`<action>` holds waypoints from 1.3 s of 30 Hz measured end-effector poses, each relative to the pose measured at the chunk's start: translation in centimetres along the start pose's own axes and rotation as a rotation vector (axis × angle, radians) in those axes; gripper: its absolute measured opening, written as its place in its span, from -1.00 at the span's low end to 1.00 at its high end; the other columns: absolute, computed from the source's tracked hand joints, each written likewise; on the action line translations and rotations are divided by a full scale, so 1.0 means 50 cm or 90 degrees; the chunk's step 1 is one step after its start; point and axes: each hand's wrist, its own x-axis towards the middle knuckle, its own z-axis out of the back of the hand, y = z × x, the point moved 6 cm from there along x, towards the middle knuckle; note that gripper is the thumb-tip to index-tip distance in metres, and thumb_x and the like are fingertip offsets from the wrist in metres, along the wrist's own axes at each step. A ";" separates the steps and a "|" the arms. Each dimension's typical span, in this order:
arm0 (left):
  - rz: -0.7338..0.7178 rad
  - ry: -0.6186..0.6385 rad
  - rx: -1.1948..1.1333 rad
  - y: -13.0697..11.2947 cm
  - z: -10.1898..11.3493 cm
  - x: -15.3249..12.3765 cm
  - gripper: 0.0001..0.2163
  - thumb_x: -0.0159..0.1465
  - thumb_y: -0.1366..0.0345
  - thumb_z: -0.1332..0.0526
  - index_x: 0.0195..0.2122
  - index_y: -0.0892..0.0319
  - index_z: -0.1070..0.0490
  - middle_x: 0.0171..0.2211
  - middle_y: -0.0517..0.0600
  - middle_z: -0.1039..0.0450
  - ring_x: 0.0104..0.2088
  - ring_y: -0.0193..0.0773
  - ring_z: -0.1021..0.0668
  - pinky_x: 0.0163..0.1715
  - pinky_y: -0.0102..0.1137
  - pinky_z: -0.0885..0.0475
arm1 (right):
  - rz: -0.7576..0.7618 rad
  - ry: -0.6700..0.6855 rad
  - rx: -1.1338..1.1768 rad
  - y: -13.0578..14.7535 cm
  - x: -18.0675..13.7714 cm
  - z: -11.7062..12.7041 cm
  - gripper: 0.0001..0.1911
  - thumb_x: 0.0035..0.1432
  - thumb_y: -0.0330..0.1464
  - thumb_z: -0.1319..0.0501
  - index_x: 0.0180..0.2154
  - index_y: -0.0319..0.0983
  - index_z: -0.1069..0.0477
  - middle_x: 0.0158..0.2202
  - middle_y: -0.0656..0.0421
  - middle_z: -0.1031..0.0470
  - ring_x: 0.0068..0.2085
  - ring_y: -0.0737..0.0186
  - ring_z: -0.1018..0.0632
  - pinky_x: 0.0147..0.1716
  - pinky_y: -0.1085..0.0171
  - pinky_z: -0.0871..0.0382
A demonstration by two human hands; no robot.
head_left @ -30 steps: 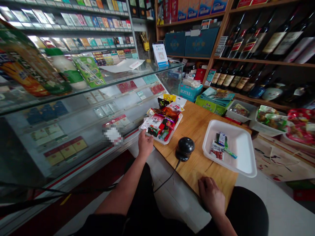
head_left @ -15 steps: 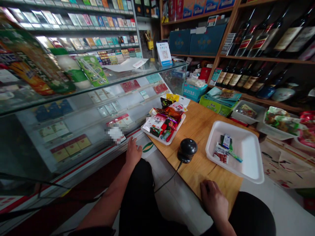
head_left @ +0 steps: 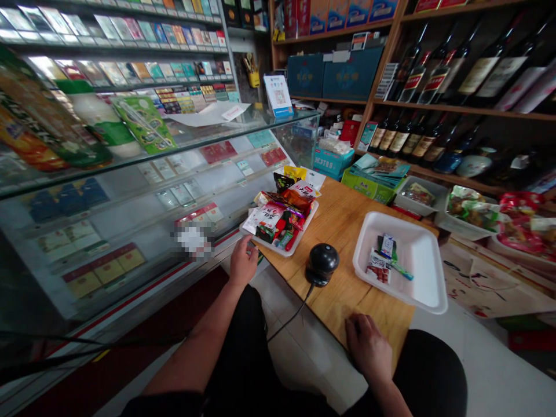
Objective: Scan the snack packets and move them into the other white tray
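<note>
My left hand [head_left: 243, 260] is at the near left corner of the wooden table [head_left: 343, 223], just below a white tray [head_left: 290, 251] heaped with snack packets [head_left: 282, 214]. Its fingers curl round a small white and green packet [head_left: 259, 258], mostly hidden behind the hand. My right hand [head_left: 367, 346] lies flat on the table's near edge, holding nothing. Between the hands sits a black dome-shaped scanner [head_left: 321, 263] with a cable. A second white tray [head_left: 423, 272] to the right holds a few small packets [head_left: 382, 260].
A glass display counter [head_left: 130, 191] with boxed goods runs along the left. Wooden shelves of wine bottles [head_left: 434, 75] fill the right wall. More trays of packaged snacks [head_left: 473, 211] and green boxes [head_left: 369, 185] stand behind the table. A dark cable crosses the floor at lower left.
My left hand dropped from the snack tray's edge to a packet lying below the table corner, then closed on it and rose toward the tray. My right hand stayed put.
</note>
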 end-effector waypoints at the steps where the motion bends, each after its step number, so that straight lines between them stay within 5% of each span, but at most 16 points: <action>1: -0.003 -0.004 -0.002 -0.008 -0.001 0.015 -0.57 0.27 0.32 -0.20 0.18 0.13 -0.32 0.03 0.16 -0.45 -0.18 -0.10 -0.55 -0.09 -0.20 -0.46 | 0.000 0.002 -0.002 -0.001 0.000 0.000 -0.71 0.38 -0.19 -0.03 -0.25 -0.18 -0.44 -0.24 0.12 -0.50 -0.33 0.21 -0.56 -0.49 0.35 -0.18; 6: -0.042 0.029 -0.018 -0.024 -0.016 0.089 -0.60 0.23 0.37 -0.23 0.12 0.12 -0.40 0.04 0.14 -0.47 -0.04 -0.01 -0.53 0.02 -0.17 -0.41 | -0.013 0.005 -0.004 -0.005 -0.002 -0.002 -0.72 0.37 -0.19 -0.05 -0.26 -0.18 -0.43 -0.26 0.13 -0.50 -0.36 0.24 -0.55 -0.50 0.34 -0.13; 15: -0.127 0.197 0.008 -0.063 -0.012 0.139 -0.83 0.25 0.31 -0.19 -0.21 0.14 -0.56 -0.20 0.05 -0.52 -0.15 -0.13 -0.53 -0.07 -0.25 -0.42 | -0.057 0.054 0.164 -0.014 0.014 0.010 -0.71 0.29 -0.18 -0.07 -0.29 -0.19 -0.47 -0.28 0.10 -0.53 -0.29 0.17 -0.56 -0.36 0.28 -0.30; 18: -0.132 0.161 -0.021 -0.106 0.022 0.145 -0.82 0.27 0.25 -0.19 -0.22 0.14 -0.56 -0.22 0.04 -0.52 -0.20 -0.17 -0.53 -0.14 -0.31 -0.41 | -0.021 0.044 0.284 0.005 0.035 0.043 -0.68 0.30 -0.16 -0.06 -0.29 -0.20 -0.47 -0.28 0.05 -0.55 -0.26 0.11 -0.57 -0.23 0.21 -0.37; 21: -0.044 0.106 -0.105 -0.143 0.058 0.149 -0.79 0.26 0.17 -0.22 -0.20 0.16 -0.54 -0.33 -0.02 -0.53 -0.35 -0.25 -0.51 -0.29 -0.38 -0.39 | 0.007 0.020 0.350 0.046 0.064 0.093 -0.70 0.29 -0.16 -0.08 -0.31 -0.20 -0.47 -0.30 0.05 -0.54 -0.26 0.09 -0.56 -0.21 0.19 -0.38; 25: 0.112 0.070 -0.349 -0.189 0.073 0.132 -0.73 0.18 0.10 -0.32 -0.22 0.19 -0.51 -0.55 -0.12 -0.41 -0.54 -0.35 -0.43 -0.52 -0.47 -0.29 | 0.000 0.031 0.457 0.121 0.117 0.150 -0.69 0.27 -0.15 -0.11 -0.36 -0.21 -0.46 -0.39 0.12 -0.52 -0.34 0.16 -0.52 -0.31 0.25 -0.36; 29: 0.194 0.092 -0.536 -0.237 0.051 0.090 -0.68 0.08 0.11 -0.41 -0.26 0.20 -0.47 -0.54 -0.13 -0.40 -0.58 -0.39 -0.42 -0.59 -0.49 -0.25 | -0.028 0.062 0.589 0.186 0.174 0.179 -0.69 0.24 -0.12 -0.16 -0.33 -0.23 -0.46 -0.48 0.20 -0.45 -0.46 0.27 -0.45 -0.46 0.33 -0.30; 39: 0.174 0.264 -0.557 -0.332 -0.014 0.023 -0.74 0.14 0.16 -0.39 -0.24 0.22 -0.49 -0.50 -0.12 -0.39 -0.58 -0.48 -0.35 -0.60 -0.54 -0.20 | 0.046 0.004 0.605 0.252 0.265 0.271 -0.69 0.19 -0.23 -0.21 -0.10 -0.25 -0.51 -0.31 0.16 -0.57 -0.31 0.27 -0.54 -0.28 0.32 -0.38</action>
